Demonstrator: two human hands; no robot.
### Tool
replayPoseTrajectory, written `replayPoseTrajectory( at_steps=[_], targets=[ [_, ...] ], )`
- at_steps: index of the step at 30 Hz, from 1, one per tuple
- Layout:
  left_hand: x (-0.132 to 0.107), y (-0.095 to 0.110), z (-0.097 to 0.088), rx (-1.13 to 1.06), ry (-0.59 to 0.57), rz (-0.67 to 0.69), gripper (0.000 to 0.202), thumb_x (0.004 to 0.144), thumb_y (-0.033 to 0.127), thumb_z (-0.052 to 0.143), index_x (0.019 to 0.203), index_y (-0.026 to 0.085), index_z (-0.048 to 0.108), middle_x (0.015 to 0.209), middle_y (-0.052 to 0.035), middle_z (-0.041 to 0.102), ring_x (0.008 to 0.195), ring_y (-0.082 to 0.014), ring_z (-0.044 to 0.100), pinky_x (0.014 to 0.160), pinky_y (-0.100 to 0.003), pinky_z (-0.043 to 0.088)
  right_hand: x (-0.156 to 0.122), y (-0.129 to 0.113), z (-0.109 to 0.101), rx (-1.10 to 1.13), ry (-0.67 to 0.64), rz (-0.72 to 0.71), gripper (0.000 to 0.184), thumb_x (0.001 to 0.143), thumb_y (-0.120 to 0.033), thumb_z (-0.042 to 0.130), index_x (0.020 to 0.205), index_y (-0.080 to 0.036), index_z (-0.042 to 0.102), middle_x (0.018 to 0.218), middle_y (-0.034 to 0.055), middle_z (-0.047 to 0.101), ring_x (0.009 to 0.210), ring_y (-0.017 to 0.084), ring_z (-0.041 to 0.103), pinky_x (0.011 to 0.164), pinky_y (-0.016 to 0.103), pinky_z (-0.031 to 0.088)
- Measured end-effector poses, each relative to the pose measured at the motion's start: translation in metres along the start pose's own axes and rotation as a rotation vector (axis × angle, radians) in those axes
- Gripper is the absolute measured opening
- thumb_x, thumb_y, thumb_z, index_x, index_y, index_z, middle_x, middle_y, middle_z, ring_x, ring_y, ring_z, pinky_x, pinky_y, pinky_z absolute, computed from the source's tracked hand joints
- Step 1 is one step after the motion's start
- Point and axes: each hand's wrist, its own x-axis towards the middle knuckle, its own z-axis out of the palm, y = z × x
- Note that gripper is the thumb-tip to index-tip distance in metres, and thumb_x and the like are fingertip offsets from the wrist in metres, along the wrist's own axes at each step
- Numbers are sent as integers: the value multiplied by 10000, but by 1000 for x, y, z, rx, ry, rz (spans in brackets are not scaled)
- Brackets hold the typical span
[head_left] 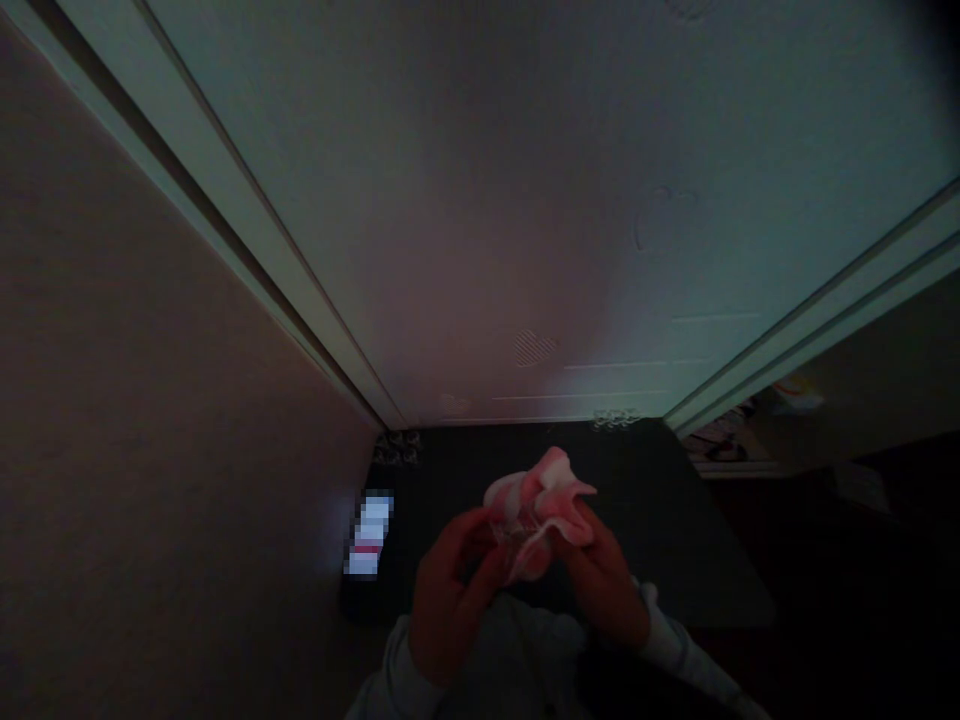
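Fingers (480, 548) of L hand (450, 600) and R hand (604, 585) clamped on a crumpled pink-white cloth (544, 505) — held betw. both hands, above a dark table (675, 520). Lit screen (369, 535) near L hand, at table's edge — v. dim.

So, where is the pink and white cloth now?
In the head view, the pink and white cloth sits low at centre, held between the left hand and right hand, before the pale door.

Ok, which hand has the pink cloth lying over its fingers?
The right hand: the pink-and-white cloth drapes over its fingers, while the left hand only grips the cloth's lower edge from the side.
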Motion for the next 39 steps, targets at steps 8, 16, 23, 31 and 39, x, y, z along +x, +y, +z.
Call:
replayPoseTrajectory(
  at_steps=[8,16,23,31,39],
  targets=[
    [2,-3,-4,234,29,208,295,794,145,597,1081,216,587,1016,-70,661,865,-191,652,752,-297,542,-1,2,2,63,51,72,138,705,-263,658,811,-180,628,740,10,650,657,156,578,603,240,487],
    [10,-2,-7,527,-24,780,234,848,118,518,1054,211,579,999,-90,682,986,-214,603,782,-349,544,2,-1,4,134,72,91,159,673,-274,677,787,-187,608,715,-2,640,624,149,570,591,244,496],
    [8,-3,-8,498,23,703,259,835,92,513,1046,230,572,993,-74,666,949,-202,614,765,-340,553,1,2,-2,68,-8,39,145,786,-311,578,856,-195,631,775,15,661,696,166,595,650,255,494],
    [2,-10,-7,201,67,190,313,801,192,595,1113,208,588,1137,-103,625,984,-222,628,802,-318,545,-3,-1,2,77,34,140,191,614,-313,724,695,-174,621,669,7,642,603,162,569,556,256,489],
    [7,0,-4,-191,-33,-135,300,797,365,602,1025,171,620,826,-54,719,698,-174,665,594,-261,546,-2,-8,2,120,26,152,179,584,-251,742,709,-179,634,683,22,676,621,176,611,570,268,507]
  ],
)
